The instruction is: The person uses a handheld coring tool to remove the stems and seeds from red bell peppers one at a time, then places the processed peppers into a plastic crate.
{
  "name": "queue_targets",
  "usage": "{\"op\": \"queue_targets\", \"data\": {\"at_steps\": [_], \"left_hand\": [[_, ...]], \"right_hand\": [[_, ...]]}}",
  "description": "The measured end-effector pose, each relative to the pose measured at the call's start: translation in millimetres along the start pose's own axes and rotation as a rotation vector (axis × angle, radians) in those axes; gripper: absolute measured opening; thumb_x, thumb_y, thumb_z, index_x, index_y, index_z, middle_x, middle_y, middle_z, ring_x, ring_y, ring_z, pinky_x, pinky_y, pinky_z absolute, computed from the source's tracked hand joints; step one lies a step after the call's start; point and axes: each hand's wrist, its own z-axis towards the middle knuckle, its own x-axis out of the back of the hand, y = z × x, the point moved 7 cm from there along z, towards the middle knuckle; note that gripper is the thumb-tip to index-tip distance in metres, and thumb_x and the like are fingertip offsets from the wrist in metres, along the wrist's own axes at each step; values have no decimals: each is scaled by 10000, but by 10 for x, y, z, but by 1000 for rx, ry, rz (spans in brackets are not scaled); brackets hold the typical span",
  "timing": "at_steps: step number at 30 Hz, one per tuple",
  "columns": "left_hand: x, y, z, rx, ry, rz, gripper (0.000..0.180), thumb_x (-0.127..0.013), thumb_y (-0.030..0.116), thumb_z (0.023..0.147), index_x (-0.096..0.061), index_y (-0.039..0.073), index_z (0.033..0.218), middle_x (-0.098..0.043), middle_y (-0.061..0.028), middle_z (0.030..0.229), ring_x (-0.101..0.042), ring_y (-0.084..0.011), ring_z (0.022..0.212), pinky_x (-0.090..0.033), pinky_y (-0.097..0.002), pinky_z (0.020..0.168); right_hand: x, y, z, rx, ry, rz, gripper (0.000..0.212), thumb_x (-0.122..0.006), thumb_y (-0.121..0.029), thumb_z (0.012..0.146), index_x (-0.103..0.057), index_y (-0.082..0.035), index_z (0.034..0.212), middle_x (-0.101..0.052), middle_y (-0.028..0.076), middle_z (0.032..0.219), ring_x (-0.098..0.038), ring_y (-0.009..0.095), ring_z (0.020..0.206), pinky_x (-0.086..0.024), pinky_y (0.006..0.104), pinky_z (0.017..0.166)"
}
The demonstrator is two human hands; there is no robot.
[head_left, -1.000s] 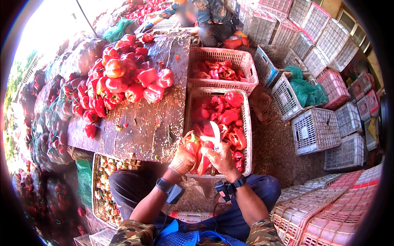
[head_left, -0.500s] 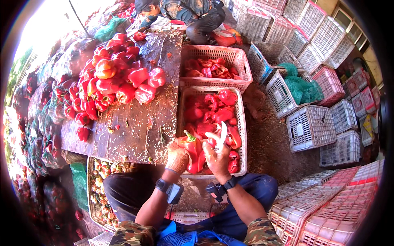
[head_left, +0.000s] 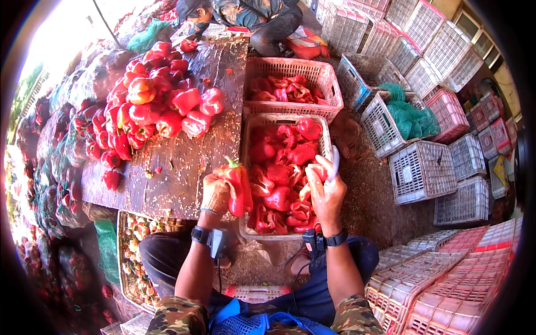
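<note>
1. We see the red pepper (head_left: 239,190) above the near crate's left rim, its green stem pointing away from the person and slightly left; its long axis runs nearly fore-and-aft, the blunt end toward the person.
2. We note the left hand (head_left: 215,195) gripping the pepper near its stem end.
3. The right hand (head_left: 326,195) is closed around a curved pale knife (head_left: 335,159), the blade by the crate's right rim.
4. Compared with half a second ago, the hands have parted, pepper leftward and blade rightward; we judge that cutting is paused.
5. Between them, we find red pepper pieces (head_left: 279,174) filling the near crate (head_left: 279,237).
6. Leftward, a board (head_left: 184,184) bears heaped peppers (head_left: 151,106).
</note>
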Motion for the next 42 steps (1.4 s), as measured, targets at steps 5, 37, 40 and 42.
{"op": "queue_targets", "data": {"at_steps": [5,37,40,42], "left_hand": [[-260,-85,-104,108,-322,113,161,-647,-7,939,-649,5,1099,-730,-63,998,-692,-142,876,-573,-287,763],[-890,-33,-425,-134,-455,749,206,-618,101,845,-702,88,1033,-727,-69,1044,-682,-252,954,-519,-357,894],[-833,-493,-105,-399,-443,1078,99,-567,92,921,-663,78,941,-682,-75,893,-661,-229,845,-512,-366,791],[-1055,-801,248,-551,-470,1183,158,-557,135,959,-644,74,842,-651,-93,732,-648,-229,718,-521,-384,675]], "right_hand": [[-215,-237,40,318,-242,-548,694,-855,-281,811,-576,-106,1423,-627,230,1354,-659,388,1169,-554,425,970],[209,-45,-78,297,-28,-738,320,-728,-25,877,-678,-83,1187,-745,158,926,-743,290,783,-590,386,705],[332,-11,-17,-48,-5,-222,330,-740,-8,870,-687,-1,1196,-748,142,915,-715,166,829,-580,324,738],[361,-34,11,-64,-21,-226,372,-778,-32,862,-668,6,1215,-725,110,880,-690,150,823,-576,330,749]]}}
